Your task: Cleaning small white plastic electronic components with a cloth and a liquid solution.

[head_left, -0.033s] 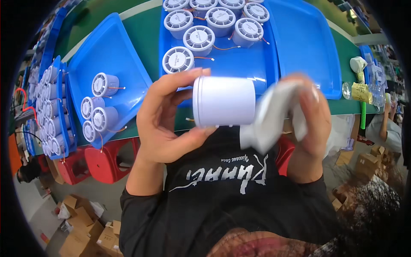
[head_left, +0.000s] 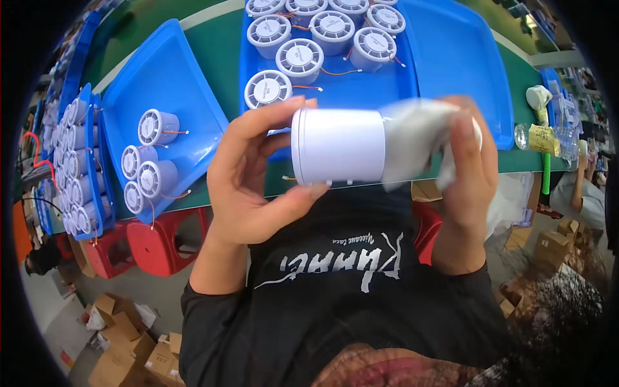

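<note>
My left hand [head_left: 235, 171] is closed around one end of a white cylindrical fan unit [head_left: 342, 145], holding it sideways above the table's front edge. A short wire with a small plug [head_left: 287, 178] shows below that end. In my right hand [head_left: 474, 158] is a crumpled white cloth [head_left: 416, 138], blurred by motion, up against the other end of the unit. Whether it presses on that end I cannot tell. Behind my hands, a blue tray [head_left: 361, 97] bears several similar white fan units [head_left: 300, 59], standing with their slotted round faces up and wires trailing.
To the left lies a tilted blue tray [head_left: 171, 71] with several fan units [head_left: 158, 178]; farther left, more units fill a rack [head_left: 97, 148]. Another blue tray [head_left: 461, 71] is at right, beside a clear bottle [head_left: 523, 137]. Red stools [head_left: 161, 245] and cardboard boxes [head_left: 119, 364] stand below.
The cloth and my right hand have shifted slightly upward, and the cloth has spread along the unit's end. The unit in my left hand sits slightly higher.
</note>
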Demonstrator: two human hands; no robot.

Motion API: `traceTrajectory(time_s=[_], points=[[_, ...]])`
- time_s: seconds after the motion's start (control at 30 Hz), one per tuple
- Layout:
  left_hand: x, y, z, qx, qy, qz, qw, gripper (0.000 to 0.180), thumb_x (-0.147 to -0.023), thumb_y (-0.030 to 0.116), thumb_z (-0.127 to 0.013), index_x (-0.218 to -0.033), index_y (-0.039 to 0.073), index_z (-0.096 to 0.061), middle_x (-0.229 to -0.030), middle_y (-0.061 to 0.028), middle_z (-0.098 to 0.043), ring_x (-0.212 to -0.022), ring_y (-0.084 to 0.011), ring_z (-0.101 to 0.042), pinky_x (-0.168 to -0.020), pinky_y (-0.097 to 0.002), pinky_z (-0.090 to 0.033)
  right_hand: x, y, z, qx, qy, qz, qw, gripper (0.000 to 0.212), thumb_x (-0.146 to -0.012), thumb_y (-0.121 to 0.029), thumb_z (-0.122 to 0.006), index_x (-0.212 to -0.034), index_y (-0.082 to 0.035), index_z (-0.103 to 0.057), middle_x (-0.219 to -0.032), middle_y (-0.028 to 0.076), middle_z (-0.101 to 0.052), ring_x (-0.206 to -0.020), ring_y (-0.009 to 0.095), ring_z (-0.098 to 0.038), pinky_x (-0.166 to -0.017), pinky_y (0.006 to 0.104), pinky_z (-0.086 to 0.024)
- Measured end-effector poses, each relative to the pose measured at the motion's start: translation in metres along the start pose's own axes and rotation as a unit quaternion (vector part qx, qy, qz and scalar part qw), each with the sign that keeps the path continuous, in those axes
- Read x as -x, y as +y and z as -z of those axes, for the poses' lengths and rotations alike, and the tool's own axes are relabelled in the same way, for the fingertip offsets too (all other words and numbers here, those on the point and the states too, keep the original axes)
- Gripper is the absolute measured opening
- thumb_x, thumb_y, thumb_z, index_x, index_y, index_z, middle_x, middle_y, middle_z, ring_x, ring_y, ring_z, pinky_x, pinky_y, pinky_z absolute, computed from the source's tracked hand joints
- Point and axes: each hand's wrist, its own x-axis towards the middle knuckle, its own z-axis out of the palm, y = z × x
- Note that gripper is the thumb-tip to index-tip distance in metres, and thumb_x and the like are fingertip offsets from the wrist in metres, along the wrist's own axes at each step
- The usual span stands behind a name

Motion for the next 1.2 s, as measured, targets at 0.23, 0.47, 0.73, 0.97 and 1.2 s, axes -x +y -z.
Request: traceTrajectory(time_s=[0.23,0.47,0.73,0.97,1.2], points=[[-0.008,0.002,-0.018,-0.008,0.061,0.036,0.997,0.063,-0.073,-0.008,-0.071,-0.131,-0.006,-0.045,-0.122,-0.0167,-0.056,-0.114,-0.0227,-0.058,-0.093,-0.0325,-0.048,-0.008,0.018,-0.036,0.024,-0.065,0.162,0.984,0.061,-0.101,-0.051,-0.029,-0.104,0.003,-0.058,-0.091,0.008,-0.056,-0.074,0.014,-0.050,-0.067,0.0283,-0.041],[-0.008,0.008,-0.017,0.090,0.103,0.129,0.982,0.060,-0.076,-0.006,-0.072,-0.129,-0.004,-0.045,-0.117,-0.0125,-0.057,-0.106,-0.0180,-0.059,-0.092,-0.0296,-0.047,-0.008,0.026,-0.042,0.107,-0.074,0.200,0.971,0.026,-0.100,-0.025,-0.044,-0.097,0.000,-0.052,-0.088,0.012,-0.051,-0.078,0.025,-0.047,-0.076,0.0339,-0.038],[-0.011,0.005,0.004,-0.327,-0.004,-0.123,0.937,0.054,-0.066,-0.003,-0.077,-0.117,-0.001,-0.059,-0.115,-0.0153,-0.063,-0.101,-0.0260,-0.063,-0.084,-0.0345,-0.052,-0.013,0.018,-0.046,-0.138,-0.086,-0.091,0.982,0.032,-0.103,-0.035,-0.045,-0.091,-0.006,-0.053,-0.070,-0.005,-0.053,-0.059,0.001,-0.045,-0.052,0.0176,-0.036],[-0.010,0.020,-0.003,-0.135,-0.016,0.080,0.987,0.065,-0.076,-0.001,-0.075,-0.135,-0.005,-0.046,-0.130,-0.0175,-0.057,-0.119,-0.0262,-0.057,-0.099,-0.0359,-0.047,-0.010,0.037,-0.035,0.139,-0.025,0.300,0.943,0.020,-0.100,-0.022,-0.051,-0.094,-0.003,-0.053,-0.081,0.006,-0.054,-0.070,0.015,-0.050,-0.063,0.0275,-0.040],[-0.011,0.014,-0.008,0.042,0.015,0.098,0.994,0.062,-0.079,-0.004,-0.074,-0.134,-0.011,-0.045,-0.134,-0.0229,-0.052,-0.121,-0.0290,-0.055,-0.100,-0.0374,-0.048,-0.002,0.035,-0.037,0.165,-0.009,0.297,0.941,0.016,-0.095,-0.016,-0.056,-0.094,-0.001,-0.053,-0.084,0.014,-0.053,-0.072,0.026,-0.051,-0.066,0.0330,-0.042]])
